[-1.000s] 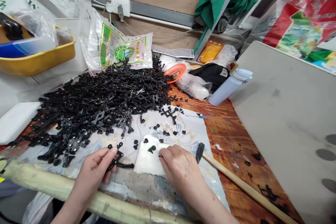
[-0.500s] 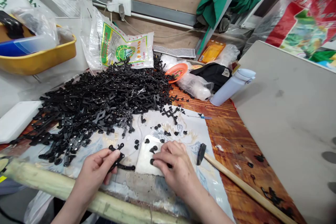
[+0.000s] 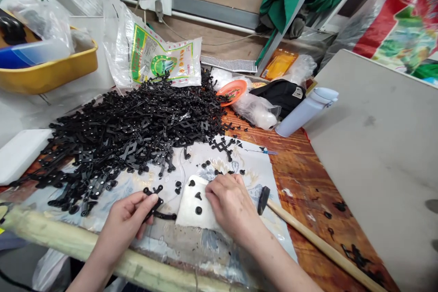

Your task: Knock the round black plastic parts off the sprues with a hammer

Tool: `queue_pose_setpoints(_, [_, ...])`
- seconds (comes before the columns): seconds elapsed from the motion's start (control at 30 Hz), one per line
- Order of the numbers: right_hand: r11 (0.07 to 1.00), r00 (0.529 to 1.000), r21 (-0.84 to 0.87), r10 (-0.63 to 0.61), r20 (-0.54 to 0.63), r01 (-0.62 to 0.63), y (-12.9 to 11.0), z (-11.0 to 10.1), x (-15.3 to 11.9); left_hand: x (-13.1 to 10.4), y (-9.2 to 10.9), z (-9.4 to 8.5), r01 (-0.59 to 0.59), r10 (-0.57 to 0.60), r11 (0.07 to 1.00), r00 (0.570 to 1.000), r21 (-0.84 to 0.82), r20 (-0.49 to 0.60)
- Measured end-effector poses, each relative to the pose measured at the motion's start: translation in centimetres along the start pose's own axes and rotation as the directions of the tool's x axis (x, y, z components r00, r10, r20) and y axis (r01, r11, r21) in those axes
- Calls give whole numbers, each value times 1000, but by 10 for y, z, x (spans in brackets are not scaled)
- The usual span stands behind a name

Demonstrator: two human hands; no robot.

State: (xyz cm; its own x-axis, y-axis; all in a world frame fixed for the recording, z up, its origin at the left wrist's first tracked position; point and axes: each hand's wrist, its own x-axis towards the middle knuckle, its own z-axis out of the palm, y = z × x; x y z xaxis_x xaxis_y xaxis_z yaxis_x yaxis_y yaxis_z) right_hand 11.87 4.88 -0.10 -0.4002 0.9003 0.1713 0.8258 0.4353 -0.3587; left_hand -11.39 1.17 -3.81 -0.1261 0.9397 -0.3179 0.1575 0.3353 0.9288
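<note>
Between the thumb and fingers of my left hand (image 3: 132, 216) is a black jointed linkage piece (image 3: 164, 215), its curved arm pointing right toward a white pad (image 3: 186, 214). On that pad sit a round black cap (image 3: 198, 210) and small black pegs (image 3: 198, 195). My right hand (image 3: 232, 205) hovers over or rests on the pad's right side, fingers curled and pointing away from me. Its fingertips are hidden behind the hand, so what they hold cannot be made out. More small black caps (image 3: 178, 187) lie just left of the pad.
A large heap of black linkage pieces (image 3: 137, 123) covers the back left. A hammer (image 3: 263, 200) lies at the right, its wooden handle toward me. Behind are a pale bottle (image 3: 304, 112), an orange dish (image 3: 232, 92) and a small blue-handled tool (image 3: 270, 152). A yellow basin (image 3: 51, 75) stands at left.
My right hand has moved slightly right and away from me, uncovering the round cap on the pad. One peg there has shifted or turned. My left hand keeps its hold on the linkage piece.
</note>
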Motion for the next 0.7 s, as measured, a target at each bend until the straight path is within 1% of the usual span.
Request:
queue_pose_setpoints(0.07, [999,999,25,-39,15,38,-3,-3,0,0,2,1,0,0,1000,1000,9,-17])
queue_pose_setpoints(0.17, [993,991,83,-96,91,89,-8,-5,6,0,3,1,-1,2,999,1000,35,-12])
queue_pose_setpoints(0.23, [992,988,107,-81,128,68,-9,-3,11,1,1,-1,-1,1,999,1000,40,1])
queue_pose_setpoints(0.37, [989,991,149,-25,129,6,-4,6,16,2,-2,-2,-5,5,1000,1000,13,-4])
queue_pose_setpoints(0.47, [985,995,168,25,93,-40,1,10,18,2,-2,-2,-7,7,1000,1000,21,7])
queue_pose_setpoints(0.53, [983,997,167,72,38,-78,6,7,17,2,0,-2,-14,14,1000,1000,16,1])
queue_pose_setpoints(0.63, [979,989,152,141,-44,-133,23,-9,8,-2,3,-4,-3,3,1000,1000,-4,-3])
queue_pose_setpoints(0.7, [974,974,111,210,-89,-199,42,-21,-9,-9,7,-3,38,-38,999,999,-10,34])
